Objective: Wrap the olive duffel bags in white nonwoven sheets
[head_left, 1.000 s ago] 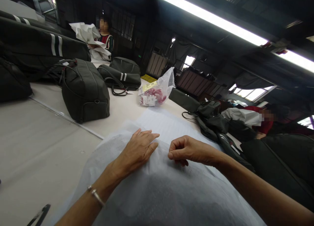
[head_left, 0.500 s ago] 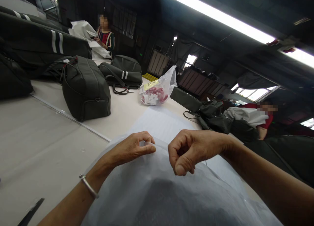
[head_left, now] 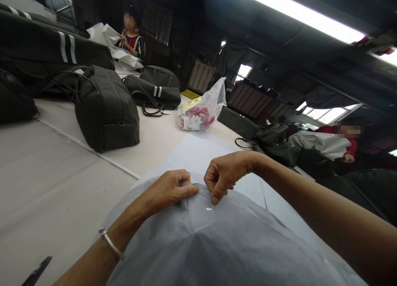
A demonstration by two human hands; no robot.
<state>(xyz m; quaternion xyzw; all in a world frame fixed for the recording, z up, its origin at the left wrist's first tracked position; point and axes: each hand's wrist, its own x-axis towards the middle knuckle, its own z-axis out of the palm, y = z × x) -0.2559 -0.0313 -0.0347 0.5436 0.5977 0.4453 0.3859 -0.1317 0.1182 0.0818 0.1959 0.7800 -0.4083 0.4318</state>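
Centrally, plastic sheet [head_left: 198, 240] over tabletop [head_left: 77, 191], bulk nearward of left hand [head_left: 173, 187], grip closed on far end. Right hand [head_left: 226, 170], just beside: fingers curled, thumb down toward sheet; cannot tell whether pinching.

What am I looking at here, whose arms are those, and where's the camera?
There's no robot here, just a person using two bare hands. The camera sits on that person's head, looking forward and down, so you see almost what they see. The left hand, on the arm with a bracelet, pinches a thin, cloudy sheet. The right hand is pinched shut close by; I can't tell whether it holds anything. On the pale table beyond, there's a dark bag and a see-through plastic bag with something reddish inside.
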